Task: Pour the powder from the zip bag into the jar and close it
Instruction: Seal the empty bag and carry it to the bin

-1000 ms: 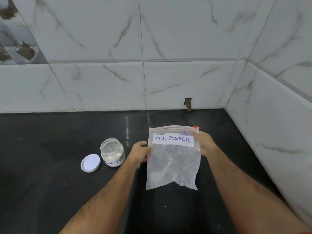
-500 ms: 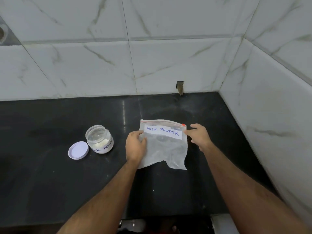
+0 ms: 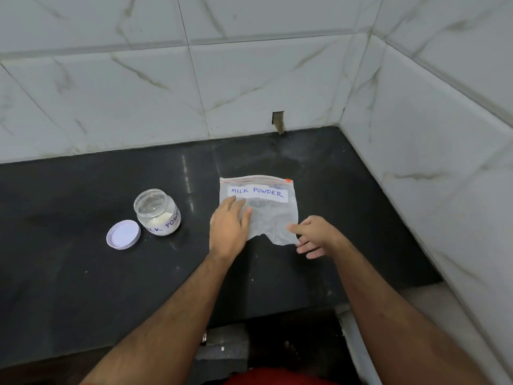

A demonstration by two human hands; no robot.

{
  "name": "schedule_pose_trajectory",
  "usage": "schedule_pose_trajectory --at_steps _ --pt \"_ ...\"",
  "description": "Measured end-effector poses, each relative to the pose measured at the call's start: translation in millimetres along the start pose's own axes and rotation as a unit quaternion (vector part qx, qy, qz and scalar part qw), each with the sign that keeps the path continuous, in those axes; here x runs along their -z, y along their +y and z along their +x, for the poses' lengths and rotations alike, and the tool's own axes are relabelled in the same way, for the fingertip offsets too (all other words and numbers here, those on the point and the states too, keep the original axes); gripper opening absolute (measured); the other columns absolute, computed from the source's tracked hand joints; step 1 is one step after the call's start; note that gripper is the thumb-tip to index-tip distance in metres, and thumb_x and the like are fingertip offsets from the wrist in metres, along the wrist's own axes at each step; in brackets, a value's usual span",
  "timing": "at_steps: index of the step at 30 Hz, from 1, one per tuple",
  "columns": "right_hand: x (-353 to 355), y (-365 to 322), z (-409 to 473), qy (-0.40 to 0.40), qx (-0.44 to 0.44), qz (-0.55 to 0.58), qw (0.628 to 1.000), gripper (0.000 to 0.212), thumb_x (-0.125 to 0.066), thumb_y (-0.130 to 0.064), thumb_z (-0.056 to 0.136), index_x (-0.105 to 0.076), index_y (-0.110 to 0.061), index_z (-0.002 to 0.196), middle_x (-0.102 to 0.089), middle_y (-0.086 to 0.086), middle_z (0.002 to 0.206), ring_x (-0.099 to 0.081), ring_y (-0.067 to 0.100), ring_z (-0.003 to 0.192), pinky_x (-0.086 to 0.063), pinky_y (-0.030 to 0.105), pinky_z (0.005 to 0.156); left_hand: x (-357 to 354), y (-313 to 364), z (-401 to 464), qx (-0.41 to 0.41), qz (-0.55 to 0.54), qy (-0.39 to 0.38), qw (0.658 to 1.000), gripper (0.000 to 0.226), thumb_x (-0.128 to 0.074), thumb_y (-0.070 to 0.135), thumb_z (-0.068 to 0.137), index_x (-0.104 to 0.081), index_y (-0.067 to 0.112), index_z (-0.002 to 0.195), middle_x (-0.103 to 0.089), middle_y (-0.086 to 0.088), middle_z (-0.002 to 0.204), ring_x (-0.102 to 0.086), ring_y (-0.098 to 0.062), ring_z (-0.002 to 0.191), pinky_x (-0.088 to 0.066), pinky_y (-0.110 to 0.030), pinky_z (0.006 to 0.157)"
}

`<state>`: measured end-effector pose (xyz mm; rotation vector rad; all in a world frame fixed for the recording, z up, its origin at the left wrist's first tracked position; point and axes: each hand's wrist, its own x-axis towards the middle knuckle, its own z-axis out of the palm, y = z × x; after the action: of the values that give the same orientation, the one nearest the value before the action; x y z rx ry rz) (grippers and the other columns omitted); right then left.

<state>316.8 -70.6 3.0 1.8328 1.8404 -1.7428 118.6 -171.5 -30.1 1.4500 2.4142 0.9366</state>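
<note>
A clear zip bag (image 3: 273,218) labelled "MILK POWDER" lies flat on the black counter (image 3: 83,273), its red zip strip at the far edge. It looks nearly empty. My left hand (image 3: 229,232) rests flat on the bag's near left part, fingers spread. My right hand (image 3: 316,236) hovers at the bag's near right corner with fingers apart, the index fingertip at the plastic's edge. To the left stands the open glass jar (image 3: 156,212) with white powder in its bottom. Its white lid (image 3: 123,234) lies beside it, further left.
White marble-look tiled walls close the counter at the back and on the right (image 3: 430,162). A small hole (image 3: 278,122) sits low in the back wall. The counter's front edge runs just below my forearms.
The bag went from being held up by its top corners to lying flat on the counter. My right hand slid from the top right corner to the near right corner; my left hand flattened onto it.
</note>
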Motion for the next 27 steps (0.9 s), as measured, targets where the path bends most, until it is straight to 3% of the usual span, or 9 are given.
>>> schedule_pose_trajectory --at_steps 2,5,8,11,15,23,27 --pt "-6 5 -10 -0.028 -0.004 0.041 0.999 0.031 -0.072 -0.028 0.092 -0.058 -0.011 0.113 -0.072 0.012 0.097 -0.075 0.022 0.083 -0.06 0.036 0.068 -7 -2 -6 0.006 0.012 -0.043 0.999 0.05 -0.035 0.038 0.105 -0.048 0.011 0.145 -0.04 -0.01 0.156 -0.031 -0.026 0.147 -0.025 -0.047 0.12" --pt "-15 14 -16 0.008 0.008 0.123 0.992 0.03 -0.071 -0.009 0.091 -0.054 -0.009 0.116 -0.071 0.014 0.094 -0.072 0.022 0.079 -0.061 0.04 0.077 -14 -10 -12 0.021 0.031 -0.103 0.994 0.056 -0.03 0.039 0.105 -0.032 0.01 0.152 -0.029 -0.011 0.161 -0.021 -0.027 0.15 -0.02 -0.051 0.121" --pt "-19 21 -20 0.046 0.01 0.136 0.99 0.032 -0.069 -0.001 0.089 -0.052 -0.008 0.115 -0.071 0.013 0.086 -0.069 0.019 0.068 -0.06 0.036 0.07 -18 -16 -20 0.049 0.039 -0.168 0.984 0.062 -0.027 0.041 0.106 -0.013 0.011 0.158 -0.005 -0.011 0.167 0.001 -0.026 0.155 -0.007 -0.048 0.124" --pt "-17 28 -20 0.084 0.013 0.132 0.988 0.027 -0.069 0.003 0.085 -0.054 -0.007 0.106 -0.069 0.016 0.082 -0.065 0.021 0.063 -0.059 0.036 0.065 -22 -23 -31 0.058 0.079 -0.217 0.971 0.065 -0.025 0.04 0.106 -0.003 0.009 0.158 0.003 -0.01 0.168 0.008 -0.025 0.155 -0.002 -0.047 0.124" --pt "-6 34 -18 0.133 0.011 0.111 0.985 0.023 -0.074 0.003 0.083 -0.056 -0.01 0.091 -0.069 0.016 0.083 -0.067 0.022 0.063 -0.06 0.038 0.064 -25 -27 -35 0.042 0.143 -0.239 0.96 0.065 -0.023 0.038 0.106 0.001 0.007 0.158 0.007 -0.011 0.168 0.01 -0.025 0.154 0.002 -0.047 0.124" --pt "12 42 -19 0.125 -0.009 0.081 0.989 0.02 -0.075 0.003 0.084 -0.06 -0.006 0.094 -0.069 0.015 0.077 -0.065 0.02 0.06 -0.06 0.037 0.062 -26 -29 -34 0.031 0.168 -0.239 0.956 0.065 -0.024 0.037 0.105 0.0 0.007 0.158 0.005 -0.01 0.168 0.008 -0.023 0.155 0.004 -0.048 0.124" --pt "15 42 -12 0.139 -0.035 -0.028 0.989 0.014 -0.077 -0.006 0.085 -0.065 -0.008 0.092 -0.074 0.014 0.086 -0.072 0.023 0.071 -0.063 0.043 0.077 -27 -31 -34 0.025 0.17 -0.222 0.96 0.063 -0.026 0.036 0.105 -0.007 0.008 0.158 -0.001 -0.01 0.168 0.003 -0.023 0.155 0.002 -0.047 0.124"
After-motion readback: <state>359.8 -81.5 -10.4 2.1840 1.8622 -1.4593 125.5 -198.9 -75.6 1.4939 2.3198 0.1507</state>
